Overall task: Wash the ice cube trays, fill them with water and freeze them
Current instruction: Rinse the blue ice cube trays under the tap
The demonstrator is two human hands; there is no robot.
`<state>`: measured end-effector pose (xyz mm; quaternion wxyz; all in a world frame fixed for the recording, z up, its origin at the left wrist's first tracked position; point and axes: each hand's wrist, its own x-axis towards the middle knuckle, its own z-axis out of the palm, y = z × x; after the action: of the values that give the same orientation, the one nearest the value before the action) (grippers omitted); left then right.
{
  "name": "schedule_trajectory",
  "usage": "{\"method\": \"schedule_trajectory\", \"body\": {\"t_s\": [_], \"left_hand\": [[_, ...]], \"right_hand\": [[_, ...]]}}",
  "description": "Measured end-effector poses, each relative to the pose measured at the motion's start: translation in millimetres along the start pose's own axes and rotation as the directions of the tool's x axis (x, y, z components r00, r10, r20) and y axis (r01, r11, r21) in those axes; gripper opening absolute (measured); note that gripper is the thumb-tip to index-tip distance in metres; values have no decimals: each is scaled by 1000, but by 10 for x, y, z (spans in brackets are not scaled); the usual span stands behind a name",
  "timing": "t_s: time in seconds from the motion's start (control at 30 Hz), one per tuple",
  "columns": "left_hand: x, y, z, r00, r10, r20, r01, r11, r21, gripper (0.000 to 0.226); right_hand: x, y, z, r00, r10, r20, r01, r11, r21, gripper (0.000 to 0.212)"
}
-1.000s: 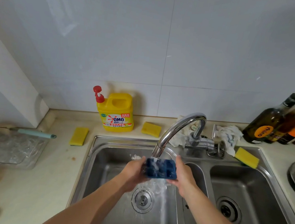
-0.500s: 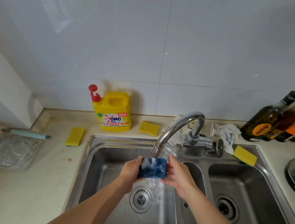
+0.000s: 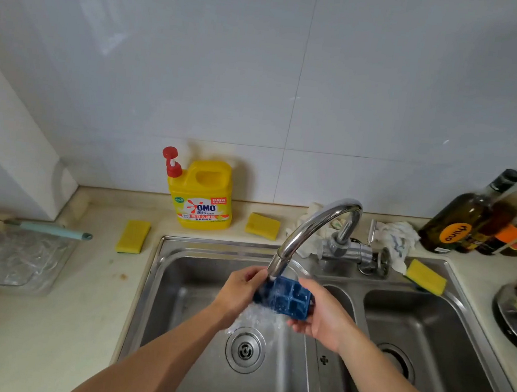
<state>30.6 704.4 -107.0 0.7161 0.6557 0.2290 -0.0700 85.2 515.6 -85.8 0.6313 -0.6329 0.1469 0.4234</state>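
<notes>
Over the left basin of the sink (image 3: 213,244), under the tap (image 3: 312,224): blue tray (image 3: 289,299), tilted, cells facing me. Left hand (image 3: 240,290) grips its left end, fingers curled round it. Right hand (image 3: 322,320) holds the right end, thumb on the rim, fingers beneath. Water runs from the spout onto the tray and splashes down above the drain (image 3: 245,350). I note a yellow jug (image 3: 201,195) at the wall, a sponge (image 3: 133,236) left of the sink, bottles (image 3: 460,219) far right.
</notes>
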Motion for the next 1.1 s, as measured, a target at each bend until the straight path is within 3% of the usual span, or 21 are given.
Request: {"method": "schedule_trajectory", "body": {"t_s": [0.1,0.2,0.3,0.4,0.5,0.67,0.87,0.9,0.93,0.97,1.03,1.07,1.1], "left_hand": [[-35,-143,-144,992,-68,-105,88,975,206,22],[-107,-349,-284,976,-184,-119,214,919,332,17],[-118,-538,-360,971,-214,-102,235,805,545,25],[-99,-648,-301,967,-234,-102,240,698,675,28],[-57,-687,-117,970,-236,-67,208,644,736,28],[-11,-680,352,991,-123,60,34,644,764,23],[7,-510,818,994,4,108,-85,639,764,17],[6,-492,875,995,11,98,-84,624,777,16],[6,-475,921,997,17,81,-74,617,784,15],[-3,-453,969,998,18,58,-57,615,786,14],[-24,-438,1085,1000,19,20,-27,585,810,19],[-45,-440,1140,1000,24,15,-26,562,827,25],[-83,-436,1189,1000,26,8,-21,551,835,28]], "right_hand": [[84,172,31,992,-51,-113,36,991,-130,35],[170,445,64,944,-226,-239,98,887,-451,24],[155,685,37,893,-408,-192,183,717,-673,19],[55,830,-36,858,-504,-101,279,621,-733,26],[-117,863,-170,788,-608,-101,306,527,-793,38],[-581,553,-502,590,-800,-111,428,427,-797,44],[-994,61,-949,234,-952,-196,506,291,-812,49],[-989,84,-1010,227,-956,-187,488,278,-827,49],[-941,165,-1054,273,-946,-174,446,285,-849,50],[-882,282,-1094,377,-914,-153,378,302,-875,50],[-793,557,-1177,670,-735,-103,195,309,-931,51],[-788,644,-1237,744,-662,-97,149,305,-941,51],[-806,658,-1306,743,-661,-106,163,331,-930,50]]}}
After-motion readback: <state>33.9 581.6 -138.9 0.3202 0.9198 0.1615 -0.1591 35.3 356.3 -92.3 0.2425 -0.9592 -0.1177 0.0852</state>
